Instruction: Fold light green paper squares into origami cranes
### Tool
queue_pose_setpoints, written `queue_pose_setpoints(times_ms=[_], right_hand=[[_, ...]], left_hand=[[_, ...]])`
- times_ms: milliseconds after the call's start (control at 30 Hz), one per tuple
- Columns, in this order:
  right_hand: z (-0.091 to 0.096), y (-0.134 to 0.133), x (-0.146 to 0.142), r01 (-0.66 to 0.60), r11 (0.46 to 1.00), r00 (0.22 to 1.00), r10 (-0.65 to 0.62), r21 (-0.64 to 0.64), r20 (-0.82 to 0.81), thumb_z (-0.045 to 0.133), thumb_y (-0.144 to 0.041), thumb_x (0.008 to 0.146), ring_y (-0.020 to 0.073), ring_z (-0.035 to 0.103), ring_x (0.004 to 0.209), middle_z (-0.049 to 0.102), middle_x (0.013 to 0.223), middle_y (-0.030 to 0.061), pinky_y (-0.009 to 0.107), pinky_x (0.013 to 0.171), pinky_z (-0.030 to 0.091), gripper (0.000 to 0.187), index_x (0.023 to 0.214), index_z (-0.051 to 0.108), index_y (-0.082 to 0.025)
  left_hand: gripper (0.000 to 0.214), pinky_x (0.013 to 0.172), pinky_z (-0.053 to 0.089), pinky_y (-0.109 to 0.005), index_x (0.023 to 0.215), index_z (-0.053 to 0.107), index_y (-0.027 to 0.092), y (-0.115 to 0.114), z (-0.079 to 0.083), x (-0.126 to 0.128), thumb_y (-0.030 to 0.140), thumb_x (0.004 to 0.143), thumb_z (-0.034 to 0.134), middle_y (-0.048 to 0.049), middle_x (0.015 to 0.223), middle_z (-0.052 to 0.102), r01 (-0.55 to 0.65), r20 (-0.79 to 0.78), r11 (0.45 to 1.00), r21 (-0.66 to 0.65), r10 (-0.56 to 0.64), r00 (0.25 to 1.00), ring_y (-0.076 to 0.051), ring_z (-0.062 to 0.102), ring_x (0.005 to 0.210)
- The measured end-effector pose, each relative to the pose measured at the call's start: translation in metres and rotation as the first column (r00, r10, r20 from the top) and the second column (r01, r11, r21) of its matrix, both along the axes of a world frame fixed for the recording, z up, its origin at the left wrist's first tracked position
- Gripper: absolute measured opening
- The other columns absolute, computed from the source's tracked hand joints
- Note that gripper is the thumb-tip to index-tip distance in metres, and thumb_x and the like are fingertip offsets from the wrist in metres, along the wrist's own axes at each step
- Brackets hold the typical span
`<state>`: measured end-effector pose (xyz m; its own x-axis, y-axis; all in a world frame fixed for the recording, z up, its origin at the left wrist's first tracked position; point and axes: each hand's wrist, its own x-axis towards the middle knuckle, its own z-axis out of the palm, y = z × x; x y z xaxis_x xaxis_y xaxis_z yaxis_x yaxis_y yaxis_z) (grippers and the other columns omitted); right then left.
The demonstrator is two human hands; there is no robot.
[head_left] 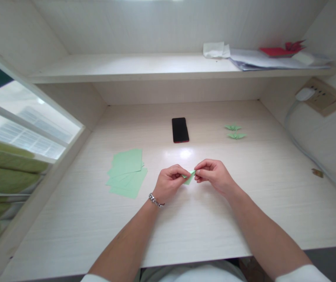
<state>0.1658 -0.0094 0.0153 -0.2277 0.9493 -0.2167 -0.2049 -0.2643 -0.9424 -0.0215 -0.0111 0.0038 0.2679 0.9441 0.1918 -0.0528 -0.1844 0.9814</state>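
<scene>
A small folded piece of green paper [189, 177] is held just above the desk [244, 203] at its middle. My left hand [169, 183], with a metal bracelet at the wrist, pinches its left side. My right hand [213, 175] pinches its right tip with thumb and fingers closed. Most of the paper is hidden between the fingers. A loose stack of green paper sheets [127, 172] lies on the desk to the left of my left hand.
A black phone [180, 129] lies face up further back. Two finished green folded figures [235, 131] sit at the back right. The shelf [127, 66] above carries white papers [262, 59] and red paper [279, 49]. A wall socket [322, 96] with a cable is on the right.
</scene>
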Motion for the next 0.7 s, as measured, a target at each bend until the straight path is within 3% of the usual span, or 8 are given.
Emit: queue_pose_setpoints(times_ms=[300, 700], right_hand=[[0.0057, -0.0008, 0.0002, -0.019, 0.996, 0.997, 0.012, -0.087, -0.081, 0.079, -0.026, 0.06, 0.0166, 0.066, 0.061, 0.069, 0.066, 0.005, 0.031, 0.06, 0.055, 0.025, 0.079, 0.07, -0.013], [0.0047, -0.0009, 0.0022, -0.037, 0.997, 0.998, 0.033, -0.07, -0.055, 0.078, -0.026, 0.061, 0.0166, 0.066, 0.061, 0.07, 0.066, 0.0057, 0.032, 0.061, 0.056, 0.025, 0.081, 0.071, -0.013]], left_hand=[[0.005, 0.063, 0.048, -0.027, 0.068, 0.072, 0.019, -0.0002, 0.002, -0.0002, 0.02, 0.073, 0.072, -0.0057, 0.072, 0.065, -0.008, 0.014, 0.998, 0.068, 0.007, 1.0, -0.015, 0.06, 0.069], [0.005, 0.063, 0.049, -0.027, 0.07, 0.073, 0.02, -0.0004, 0.0005, -0.0018, 0.019, 0.074, 0.071, -0.0063, 0.075, 0.065, 0.0, -0.033, 0.992, 0.125, 0.005, 0.999, -0.015, 0.061, 0.069]])
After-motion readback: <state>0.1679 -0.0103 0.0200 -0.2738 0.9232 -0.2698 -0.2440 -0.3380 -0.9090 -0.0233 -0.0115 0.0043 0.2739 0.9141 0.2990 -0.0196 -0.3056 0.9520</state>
